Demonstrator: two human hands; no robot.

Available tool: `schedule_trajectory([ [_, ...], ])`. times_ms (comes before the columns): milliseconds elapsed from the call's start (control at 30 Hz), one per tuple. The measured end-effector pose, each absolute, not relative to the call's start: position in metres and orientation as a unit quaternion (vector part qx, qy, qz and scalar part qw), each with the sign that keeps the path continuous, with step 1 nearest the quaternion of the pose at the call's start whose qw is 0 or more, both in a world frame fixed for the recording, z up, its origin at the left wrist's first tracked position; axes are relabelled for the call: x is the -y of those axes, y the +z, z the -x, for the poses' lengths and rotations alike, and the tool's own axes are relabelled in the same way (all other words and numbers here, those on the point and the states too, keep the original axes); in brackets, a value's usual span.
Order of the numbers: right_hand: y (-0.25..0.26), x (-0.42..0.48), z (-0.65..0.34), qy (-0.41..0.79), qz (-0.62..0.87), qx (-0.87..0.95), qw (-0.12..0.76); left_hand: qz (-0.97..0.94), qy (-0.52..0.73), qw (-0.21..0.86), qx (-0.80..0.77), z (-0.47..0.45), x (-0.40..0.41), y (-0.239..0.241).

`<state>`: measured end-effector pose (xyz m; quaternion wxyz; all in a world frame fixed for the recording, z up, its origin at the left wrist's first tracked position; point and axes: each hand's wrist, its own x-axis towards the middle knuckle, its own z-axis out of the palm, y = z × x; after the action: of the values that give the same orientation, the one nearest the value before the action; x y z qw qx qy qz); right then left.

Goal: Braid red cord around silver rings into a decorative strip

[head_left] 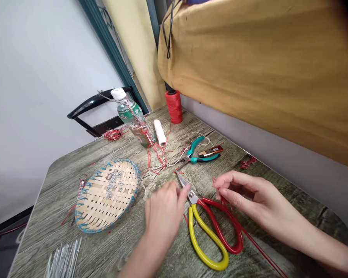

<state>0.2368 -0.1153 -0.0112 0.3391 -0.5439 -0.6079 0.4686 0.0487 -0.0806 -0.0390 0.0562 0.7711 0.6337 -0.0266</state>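
Observation:
My right hand (246,197) pinches a thin red cord (243,229) between thumb and fingers; the cord trails back toward me along my forearm. My left hand (164,214) is curled with its fingertips close together, right beside the blades of the scissors (208,231), which lie on the table with one yellow and one red handle loop. What the left fingers hold, if anything, is hidden from me. The two hands sit on either side of the scissors' pivot.
A woven bamboo tray (104,210) with blue edging holds several small metal pieces. Behind lie teal pliers (198,152), a white thread spool (160,132), a red thread spool (174,106), a plastic bottle (132,116) and tangled red cord. Metal rods (63,262) lie at the near left.

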Motion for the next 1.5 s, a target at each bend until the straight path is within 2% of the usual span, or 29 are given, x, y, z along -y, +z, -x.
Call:
schedule_trajectory([
  [100,-0.009,0.112,-0.238,0.462,0.542,0.606,0.354,-0.791,-0.024,0.136,-0.595,-0.055,0.107,-0.041],
  [233,-0.009,0.098,-0.24,0.541,0.518,0.566,0.344,-0.788,-0.012,0.177,-0.589,-0.06,0.116,-0.041],
  [433,-0.022,0.083,-0.245,0.695,0.476,0.4,0.361,-0.74,0.016,0.171,-0.65,-0.072,0.114,-0.04],
  [533,-0.033,0.081,-0.247,0.735,0.45,0.331,0.383,-0.717,0.036,0.165,-0.676,-0.077,0.117,-0.042],
  [800,-0.048,0.086,-0.238,0.753,0.428,0.327,0.379,-0.65,0.133,0.229,-0.712,-0.065,0.119,-0.052],
  [967,-0.057,0.084,-0.231,0.688,0.436,0.407,0.413,-0.614,0.224,0.275,-0.705,-0.064,0.122,-0.057],
  [1100,-0.058,0.082,-0.225,0.661,0.437,0.433,0.428,-0.599,0.269,0.286,-0.698,-0.066,0.121,-0.056],
  [1300,-0.051,0.083,-0.218,0.655,0.364,0.495,0.44,-0.59,0.319,0.284,-0.685,-0.068,0.116,-0.053],
  [1500,-0.047,0.082,-0.218,0.592,0.339,0.611,0.401,-0.595,0.334,0.27,-0.679,-0.066,0.115,-0.052],
])
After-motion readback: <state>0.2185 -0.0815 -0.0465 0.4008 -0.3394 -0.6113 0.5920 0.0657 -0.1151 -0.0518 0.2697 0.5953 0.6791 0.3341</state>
